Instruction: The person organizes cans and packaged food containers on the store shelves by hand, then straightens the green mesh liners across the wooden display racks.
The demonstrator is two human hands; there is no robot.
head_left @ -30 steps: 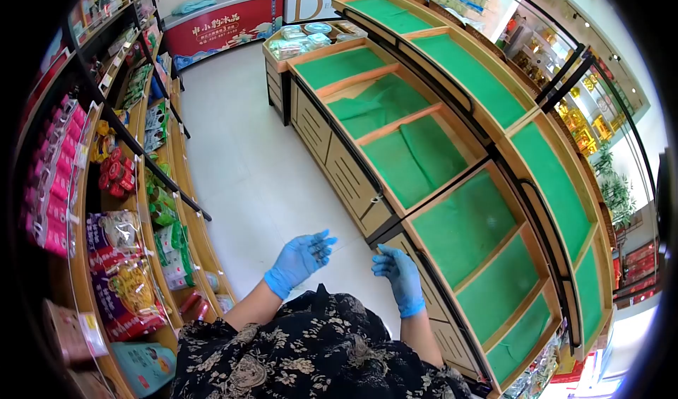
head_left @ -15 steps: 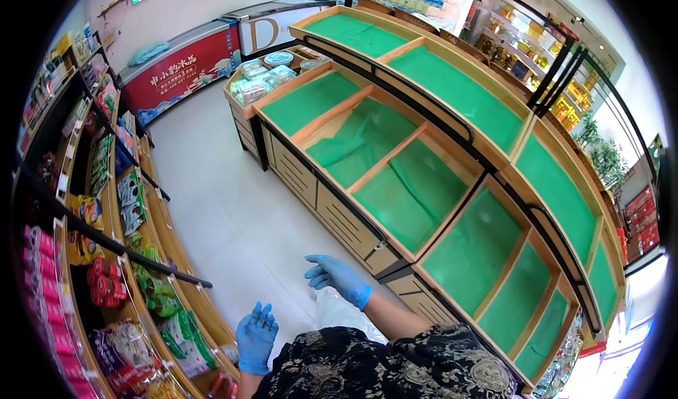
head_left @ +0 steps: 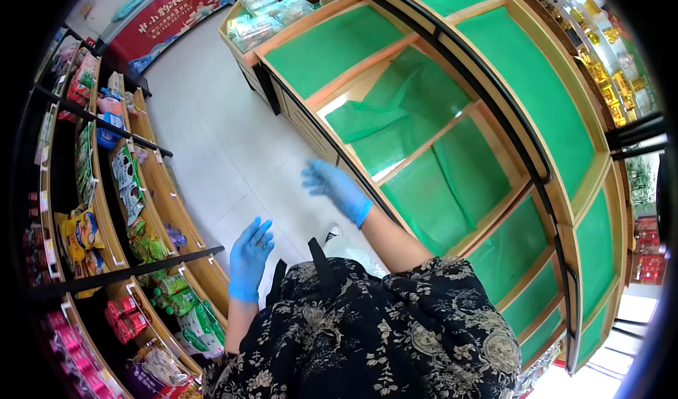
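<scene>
My left hand [head_left: 250, 258], in a blue glove, is raised over the aisle beside the snack shelves, fingers extended and nothing in it. My right hand [head_left: 337, 191], gloved in blue too, hangs in the air near the front edge of the wooden display stand [head_left: 339, 92]. Its fingers are stretched out and slightly blurred, with no object in them. Green mesh liners [head_left: 431, 194] cover the stand's compartments; one liner lies crumpled and leaves part of its compartment floor bare. Neither hand touches the stand or the shelves.
Shelves of packaged snacks [head_left: 81, 233] run along the left. Wrapped packages [head_left: 265, 21] sit at the stand's far end. A red freezer [head_left: 169, 18] stands at the back. Grey floor tiles [head_left: 212, 138] form the aisle, and one shoe [head_left: 332, 233] shows below.
The view has tilted down and moved forward along the aisle, so the stand looks nearer. Both hands stay raised and empty; my right hand appears higher in the view.
</scene>
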